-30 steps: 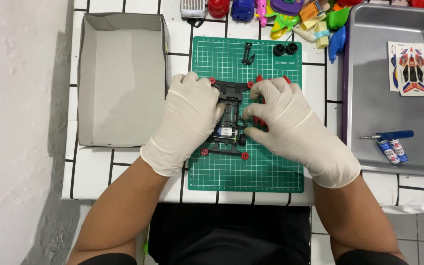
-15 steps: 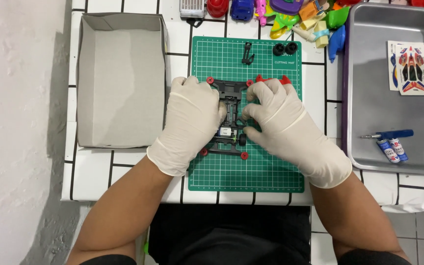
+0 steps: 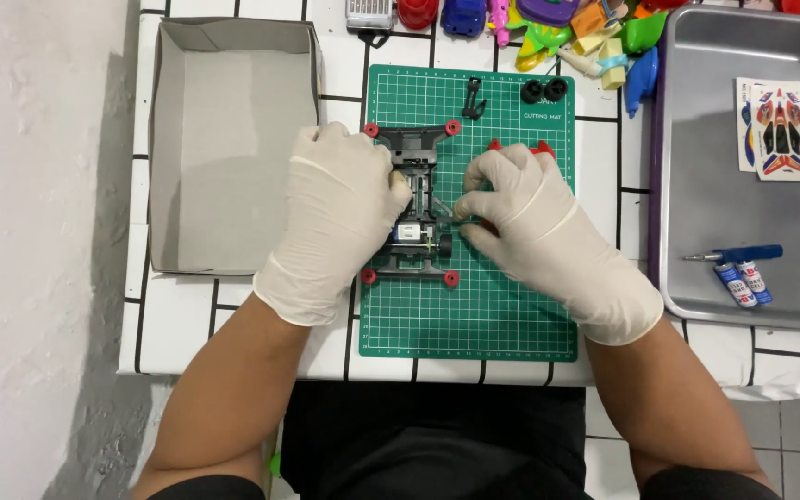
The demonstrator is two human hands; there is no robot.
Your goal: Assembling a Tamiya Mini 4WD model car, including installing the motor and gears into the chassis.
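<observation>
Latex-gloved left hand [image 3: 340, 218] steadies a black plastic toy car chassis [image 3: 416, 208] with red rollers on a gridded green cutting mat [image 3: 474, 315]; right hand [image 3: 534, 222] fingers pinch its side.

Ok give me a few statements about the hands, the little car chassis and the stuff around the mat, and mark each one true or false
1. The black chassis lies on the green cutting mat. True.
2. The left hand rests on the chassis's left side. True.
3. The grey cardboard box holds two batteries. False: the box shows nothing inside; the batteries lie in the metal tray.
4. The right hand holds the blue screwdriver. False: the screwdriver lies in the tray; the right hand's fingers are at the chassis.
5. Two loose black tyres sit near the mat's top edge. True.
</observation>
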